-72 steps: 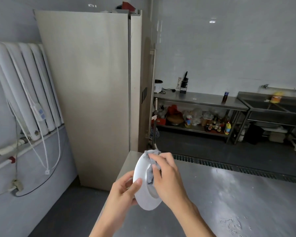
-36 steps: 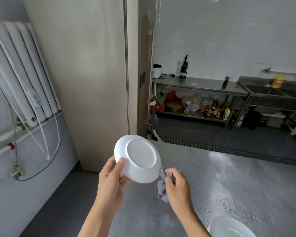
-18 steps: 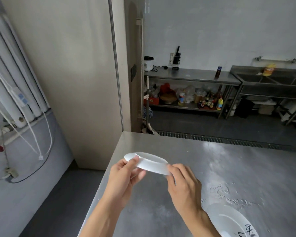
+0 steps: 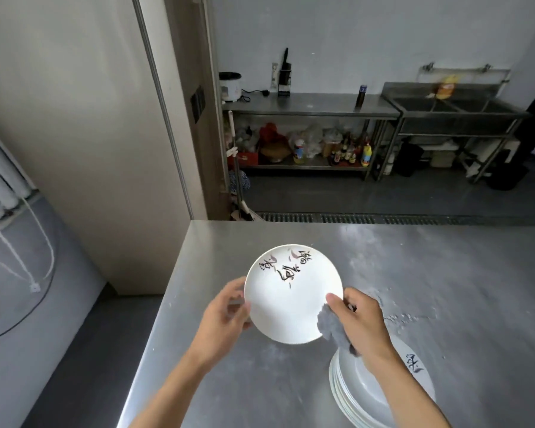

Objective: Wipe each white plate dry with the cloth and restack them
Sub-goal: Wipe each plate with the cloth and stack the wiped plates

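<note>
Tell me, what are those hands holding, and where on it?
The left hand grips the white plate by its left rim; the right hand pinches the right rim together with a grey cloth.

Body in view: the person's two hands and forearms only, cut off by the lower frame edge.
Left hand (image 4: 226, 316): bare. Left forearm (image 4: 179, 375): bare along its whole visible length, slim, narrowing toward the wrist.
Right hand (image 4: 365, 319): bare. Right forearm (image 4: 405, 387): likewise bare up to the frame edge, broader where it is nearest the camera.
Both wrists uncovered.
Left fingers (image 4: 233, 287) are motion-blurred, so nail detail cannot be read.
</note>
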Tool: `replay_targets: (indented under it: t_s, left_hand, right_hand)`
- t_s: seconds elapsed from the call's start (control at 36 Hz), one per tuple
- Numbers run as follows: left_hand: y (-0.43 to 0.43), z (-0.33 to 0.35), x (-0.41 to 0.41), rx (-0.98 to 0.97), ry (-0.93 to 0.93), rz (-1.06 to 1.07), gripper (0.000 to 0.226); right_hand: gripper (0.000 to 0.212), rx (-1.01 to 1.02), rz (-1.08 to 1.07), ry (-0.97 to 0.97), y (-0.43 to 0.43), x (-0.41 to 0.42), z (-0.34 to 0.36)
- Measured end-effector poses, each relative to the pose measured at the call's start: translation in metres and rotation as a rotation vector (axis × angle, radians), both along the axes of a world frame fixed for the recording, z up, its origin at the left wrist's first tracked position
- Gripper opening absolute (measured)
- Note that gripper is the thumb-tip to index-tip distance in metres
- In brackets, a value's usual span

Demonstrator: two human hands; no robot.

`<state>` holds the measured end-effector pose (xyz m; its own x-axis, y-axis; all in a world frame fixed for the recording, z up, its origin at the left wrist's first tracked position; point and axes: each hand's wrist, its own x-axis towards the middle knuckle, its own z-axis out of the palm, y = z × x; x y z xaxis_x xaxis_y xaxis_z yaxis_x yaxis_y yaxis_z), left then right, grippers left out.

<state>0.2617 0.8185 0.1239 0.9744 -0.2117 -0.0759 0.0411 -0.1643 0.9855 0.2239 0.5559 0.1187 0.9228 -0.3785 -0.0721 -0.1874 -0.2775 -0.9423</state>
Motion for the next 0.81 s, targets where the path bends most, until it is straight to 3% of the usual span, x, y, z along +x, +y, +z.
replay_targets:
  t_s: [0.06,0.14,0.22,0.28,0.33,0.56,0.81]
  left_hand:
    - [-0.013,-0.001,-0.004,-0.011,0.024,-0.034,0.049]
    - [-0.031,-0.005,-0.010,-0.053,0.086,-0.057,0.051]
    - [-0.047,-0.013,-0.018,-0.098,0.198,-0.123,0.051]
    - [-0.058,-0.018,-0.024,-0.108,0.263,-0.207,0.054]
    - [-0.069,-0.024,-0.029,-0.105,0.322,-0.250,0.055]
    - [-0.112,-0.039,-0.043,-0.069,0.493,-0.298,0.051]
    - [-0.142,-0.048,-0.047,0.065,0.523,-0.307,0.054]
  right_hand:
    - [0.043,0.065,0.017,0.069,-0.010,-0.008,0.000]
    - [0.041,-0.004,0.039,0.149,-0.031,-0.019,0.002]
    - [0.007,-0.152,0.122,0.214,-0.057,-0.029,0.004]
    - [0.036,-0.251,0.168,0.306,-0.073,-0.034,0.002]
    - [0.046,-0.290,0.220,0.394,-0.087,-0.039,-0.002]
    - [0.040,-0.318,0.215,0.573,-0.133,-0.057,-0.023]
    - [0.026,-0.364,0.292,0.704,-0.169,-0.067,-0.035]
